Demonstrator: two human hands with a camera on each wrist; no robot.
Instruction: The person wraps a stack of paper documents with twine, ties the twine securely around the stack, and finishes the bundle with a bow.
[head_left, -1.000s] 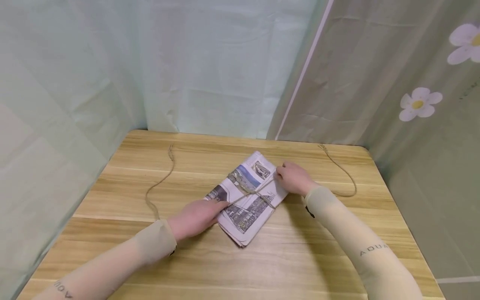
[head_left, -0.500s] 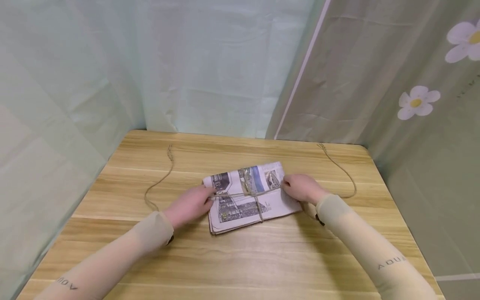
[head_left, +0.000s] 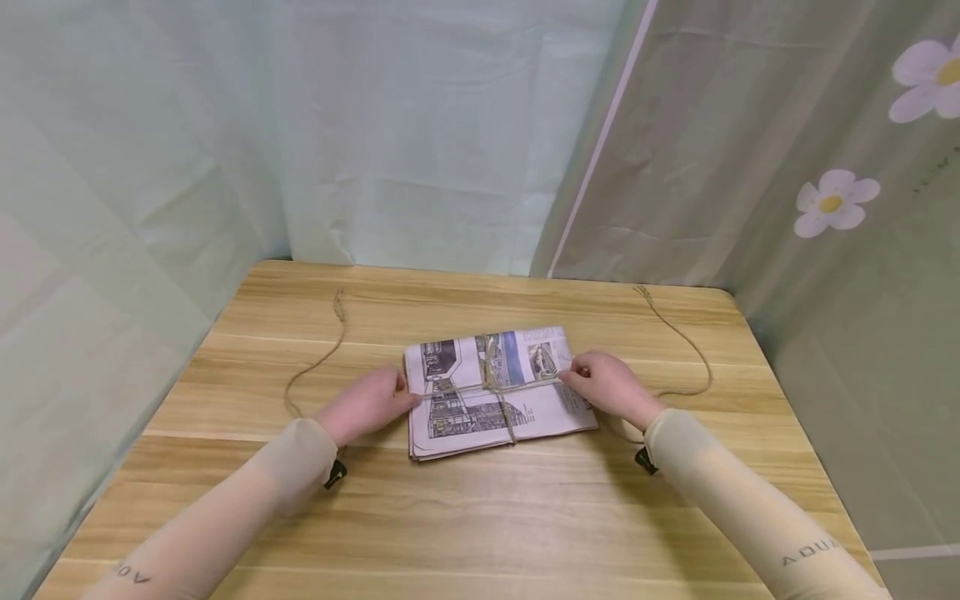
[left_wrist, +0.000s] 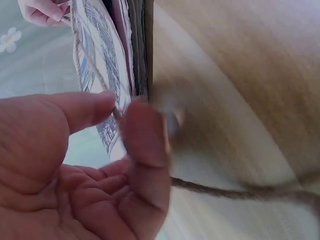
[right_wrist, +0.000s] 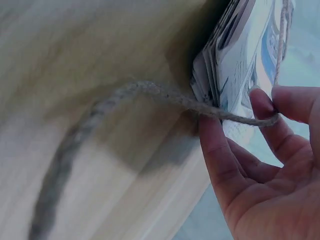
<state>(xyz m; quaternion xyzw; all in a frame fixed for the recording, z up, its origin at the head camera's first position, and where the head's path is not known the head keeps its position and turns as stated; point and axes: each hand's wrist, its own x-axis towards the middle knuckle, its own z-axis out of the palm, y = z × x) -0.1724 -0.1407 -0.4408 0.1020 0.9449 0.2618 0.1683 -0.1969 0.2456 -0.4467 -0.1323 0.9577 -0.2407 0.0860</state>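
Note:
A folded stack of newspapers [head_left: 480, 417] lies on the wooden table, with twine [head_left: 512, 421] crossing over its top face. At the stack's left edge my left hand [head_left: 367, 406] pinches one length of the twine between thumb and forefinger; the left wrist view shows this string [left_wrist: 95, 65] running from the fingertips over the paper. On the right side my right hand [head_left: 606, 385] pinches the other length of twine [right_wrist: 240, 119] between thumb and index finger, close to the paper's edge. The stack's underside is hidden.
One loose twine tail [head_left: 318, 362] curves over the table [head_left: 480, 533] toward the back left, another tail [head_left: 686, 337] toward the back right. Curtains [head_left: 442, 150] hang behind and beside the table.
The newspaper stack has turned from a diagonal slant to lie nearly straight across. Both hands moved with it, and the fingers have gone from its edges to the twine.

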